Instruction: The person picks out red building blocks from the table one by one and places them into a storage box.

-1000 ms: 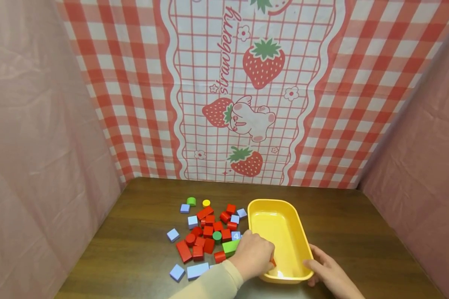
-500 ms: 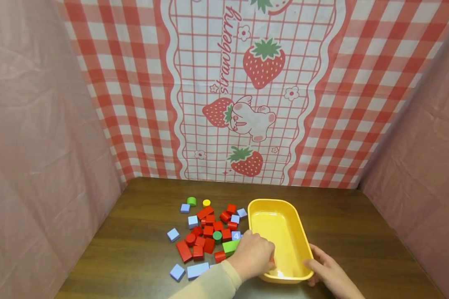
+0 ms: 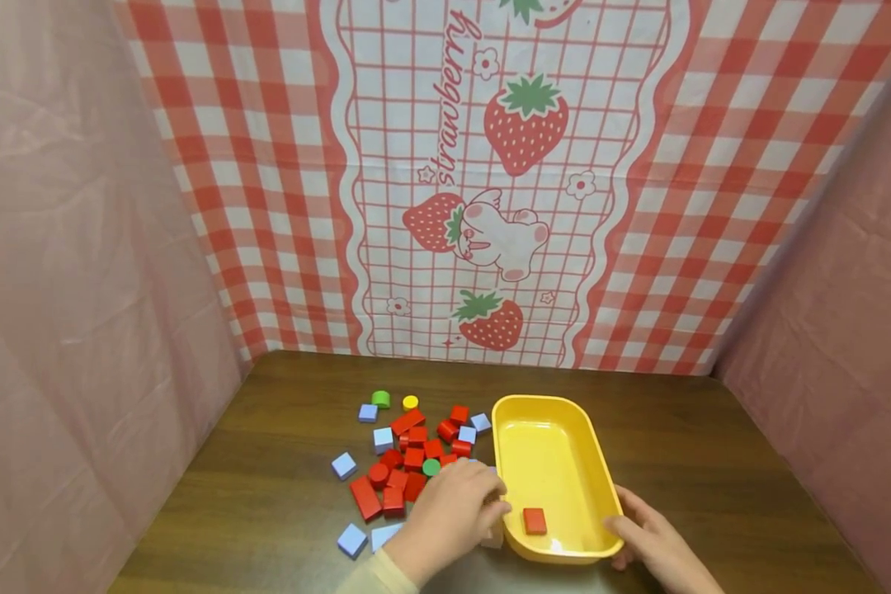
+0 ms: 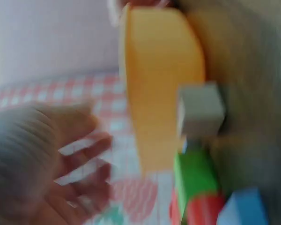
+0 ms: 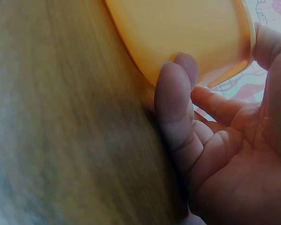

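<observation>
My left hand [image 3: 449, 511] is over the near right side of the block pile, beside the left wall of a yellow plastic tray [image 3: 604, 466]. In the blurred left wrist view its fingers [image 4: 86, 154] are loosely bent and apart, with nothing between them. A red block [image 3: 535, 521] lies on the tray's floor near its front end. At the tray's front right corner my right hand [image 3: 657, 540] grips the rim, thumb over the edge. Its other fingers [image 5: 173, 93] press against the tray's outer wall in the right wrist view.
Left of the tray lie several red blocks [image 3: 367, 499], light blue blocks [image 3: 352, 541] and a green cylinder [image 3: 431, 468]. A pale block [image 4: 201, 110] and a bright green block [image 4: 194, 173] stand close by the tray. Checked cloth [image 3: 267, 165] hangs behind the table.
My left hand has let go of the red block inside the tray and moved left, out over the tray's edge. The right hand and the tray have stayed in place.
</observation>
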`<action>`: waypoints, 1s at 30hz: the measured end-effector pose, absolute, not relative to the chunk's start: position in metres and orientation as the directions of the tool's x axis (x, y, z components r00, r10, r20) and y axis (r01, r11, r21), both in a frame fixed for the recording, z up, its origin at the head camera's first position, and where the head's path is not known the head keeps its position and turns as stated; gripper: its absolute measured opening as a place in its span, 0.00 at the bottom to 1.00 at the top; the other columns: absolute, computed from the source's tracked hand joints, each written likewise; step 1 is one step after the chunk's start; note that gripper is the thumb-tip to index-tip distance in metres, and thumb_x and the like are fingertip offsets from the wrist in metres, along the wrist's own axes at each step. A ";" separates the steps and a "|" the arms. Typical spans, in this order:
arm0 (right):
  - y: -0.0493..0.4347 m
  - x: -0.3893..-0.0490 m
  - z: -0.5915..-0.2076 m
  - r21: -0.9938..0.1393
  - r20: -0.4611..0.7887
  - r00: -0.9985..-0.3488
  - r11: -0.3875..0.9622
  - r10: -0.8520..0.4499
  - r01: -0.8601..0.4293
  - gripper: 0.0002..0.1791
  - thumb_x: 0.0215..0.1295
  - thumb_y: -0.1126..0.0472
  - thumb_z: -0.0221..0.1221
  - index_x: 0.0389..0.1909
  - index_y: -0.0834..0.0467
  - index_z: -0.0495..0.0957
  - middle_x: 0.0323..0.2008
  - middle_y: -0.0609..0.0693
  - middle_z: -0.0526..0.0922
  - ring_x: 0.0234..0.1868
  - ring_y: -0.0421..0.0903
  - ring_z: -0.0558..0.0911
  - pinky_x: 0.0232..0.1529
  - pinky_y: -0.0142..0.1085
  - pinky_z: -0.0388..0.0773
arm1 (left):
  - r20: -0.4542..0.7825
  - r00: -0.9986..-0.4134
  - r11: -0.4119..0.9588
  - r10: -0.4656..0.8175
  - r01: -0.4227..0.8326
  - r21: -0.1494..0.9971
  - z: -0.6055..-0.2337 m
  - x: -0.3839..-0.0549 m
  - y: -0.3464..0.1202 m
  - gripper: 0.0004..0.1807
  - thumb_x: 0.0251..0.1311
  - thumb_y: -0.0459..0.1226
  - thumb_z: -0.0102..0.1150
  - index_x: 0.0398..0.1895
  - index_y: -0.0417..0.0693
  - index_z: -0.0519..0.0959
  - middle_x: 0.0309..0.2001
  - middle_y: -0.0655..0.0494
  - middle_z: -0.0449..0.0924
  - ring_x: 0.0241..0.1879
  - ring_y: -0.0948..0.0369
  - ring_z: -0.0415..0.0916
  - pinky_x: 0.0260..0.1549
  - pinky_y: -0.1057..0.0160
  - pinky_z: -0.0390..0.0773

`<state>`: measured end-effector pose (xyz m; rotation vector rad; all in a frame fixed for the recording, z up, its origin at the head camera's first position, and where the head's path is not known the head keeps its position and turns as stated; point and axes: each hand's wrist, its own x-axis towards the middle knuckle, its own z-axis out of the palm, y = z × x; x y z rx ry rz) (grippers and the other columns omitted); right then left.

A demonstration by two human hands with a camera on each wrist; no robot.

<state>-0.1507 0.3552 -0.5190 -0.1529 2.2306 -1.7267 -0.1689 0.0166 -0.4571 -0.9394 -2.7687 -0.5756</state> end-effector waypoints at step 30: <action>0.352 -0.149 -0.518 -0.952 -0.191 -0.956 0.280 -0.224 0.124 0.39 0.80 0.59 0.54 0.82 0.71 0.50 0.39 0.52 0.86 0.29 0.45 0.83 0.35 0.39 0.85 | 0.222 -0.874 0.801 0.433 0.486 0.349 -0.472 -0.156 -0.025 0.16 0.64 0.41 0.75 0.54 0.58 0.88 0.37 0.62 0.79 0.35 0.64 0.71 0.36 0.64 0.76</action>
